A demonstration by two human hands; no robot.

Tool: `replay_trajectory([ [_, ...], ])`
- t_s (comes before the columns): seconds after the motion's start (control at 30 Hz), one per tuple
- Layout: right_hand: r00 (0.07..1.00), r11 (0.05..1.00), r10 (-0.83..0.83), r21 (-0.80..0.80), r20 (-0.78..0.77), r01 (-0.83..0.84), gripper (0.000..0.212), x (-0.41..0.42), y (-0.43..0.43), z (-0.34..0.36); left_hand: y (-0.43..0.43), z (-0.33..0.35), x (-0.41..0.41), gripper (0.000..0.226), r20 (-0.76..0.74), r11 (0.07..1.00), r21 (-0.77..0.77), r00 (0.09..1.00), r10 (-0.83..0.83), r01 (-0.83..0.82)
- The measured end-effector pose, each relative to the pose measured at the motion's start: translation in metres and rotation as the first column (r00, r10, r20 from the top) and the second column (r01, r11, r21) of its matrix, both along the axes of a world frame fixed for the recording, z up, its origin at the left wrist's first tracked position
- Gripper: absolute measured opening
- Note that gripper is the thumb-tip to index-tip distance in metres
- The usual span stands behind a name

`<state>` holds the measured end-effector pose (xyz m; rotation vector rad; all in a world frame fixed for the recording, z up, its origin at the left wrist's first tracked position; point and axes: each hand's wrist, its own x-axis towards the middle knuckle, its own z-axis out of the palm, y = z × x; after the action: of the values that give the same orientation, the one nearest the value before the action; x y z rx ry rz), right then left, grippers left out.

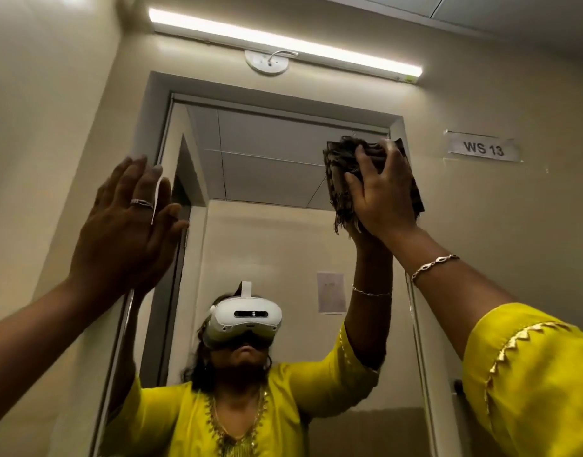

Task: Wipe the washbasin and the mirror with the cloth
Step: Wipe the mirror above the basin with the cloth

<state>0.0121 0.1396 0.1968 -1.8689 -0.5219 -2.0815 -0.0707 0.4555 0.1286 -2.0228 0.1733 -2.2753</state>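
Observation:
A tall framed mirror [267,150] fills the middle of the wall in front of me. My right hand [381,192] is raised high and presses a dark, frayed cloth [341,163] flat against the mirror's upper right corner. My left hand [125,222], fingers spread and holding nothing, lies flat against the mirror's left frame and the wall. A ring shows on one of its fingers. The mirror reflects a person in a yellow top with a white headset. The washbasin is out of view.
A lit tube light [283,44] runs along the wall above the mirror, with a round white fitting [266,62] under it. A paper label reading "WS 13" [483,148] is stuck to the wall right of the mirror.

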Motion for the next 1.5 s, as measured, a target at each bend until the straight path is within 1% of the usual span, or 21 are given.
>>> replay_trajectory([
  [0.1, 0.997, 0.998, -0.068, 0.011, -0.039, 0.069, 0.06, -0.003, 0.001, 0.014, 0.01, 0.001, 0.01, 0.066, -0.015, 1.0, -0.013, 1.0, 0.016, -0.016],
  [0.23, 0.99, 0.992, -0.12, 0.02, -0.072, 0.121, 0.054, -0.001, 0.002, 0.035, 0.006, -0.001, 0.005, 0.066, -0.006, 1.0, -0.012, 1.0, 0.017, -0.017],
  [0.37, 0.99, 0.993, -0.117, 0.019, -0.077, 0.118, 0.055, 0.003, 0.002, 0.036, 0.0, -0.004, 0.001, 0.068, -0.017, 0.999, -0.006, 0.998, 0.053, -0.054],
  [0.5, 0.992, 0.994, -0.102, 0.021, -0.079, 0.104, 0.056, 0.003, 0.002, 0.032, 0.003, -0.004, 0.003, 0.068, -0.032, 0.999, -0.024, 0.999, 0.044, -0.044],
  [0.63, 0.99, 0.991, -0.082, 0.096, -0.118, 0.094, 0.057, 0.002, 0.006, 0.03, 0.002, -0.005, 0.003, 0.066, -0.027, 0.998, -0.055, 1.0, -0.008, 0.007],
  [0.83, 0.989, 0.986, -0.06, 0.148, -0.138, 0.08, 0.056, -0.001, 0.017, 0.031, -0.017, -0.009, -0.008, 0.064, -0.015, 0.986, -0.125, 0.993, -0.114, 0.112],
  [0.93, 0.988, 0.981, -0.031, 0.183, -0.153, 0.06, 0.056, -0.007, 0.035, 0.032, -0.016, -0.009, -0.008, 0.063, 0.009, 0.975, -0.165, 0.989, -0.149, 0.149],
  [1.03, 0.986, 0.978, 0.006, 0.208, -0.166, 0.029, 0.057, -0.017, 0.061, 0.032, -0.011, -0.007, -0.008, 0.054, 0.1, 0.916, -0.295, 0.962, -0.253, 0.271],
  [1.1, 0.986, 0.975, 0.022, 0.223, -0.164, 0.015, 0.057, -0.024, 0.08, 0.033, -0.013, -0.007, -0.008, 0.053, 0.101, 0.883, -0.363, 0.954, -0.281, 0.298],
  [1.23, 0.989, 0.983, 0.032, 0.186, -0.142, -0.006, 0.058, -0.038, 0.124, 0.031, -0.018, -0.01, -0.01, 0.054, 0.058, 0.904, -0.338, 0.965, -0.257, 0.261],
  [1.4, 0.991, 0.989, 0.064, 0.139, -0.12, -0.047, 0.059, -0.055, 0.175, 0.032, -0.019, -0.012, -0.015, 0.056, 0.063, 0.892, -0.345, 0.955, -0.29, 0.294],
  [1.5, 0.99, 0.993, 0.075, 0.094, -0.117, -0.064, 0.06, -0.064, 0.2, 0.032, -0.013, -0.015, -0.015, 0.059, 0.07, 0.861, -0.391, 0.944, -0.324, 0.324],
])
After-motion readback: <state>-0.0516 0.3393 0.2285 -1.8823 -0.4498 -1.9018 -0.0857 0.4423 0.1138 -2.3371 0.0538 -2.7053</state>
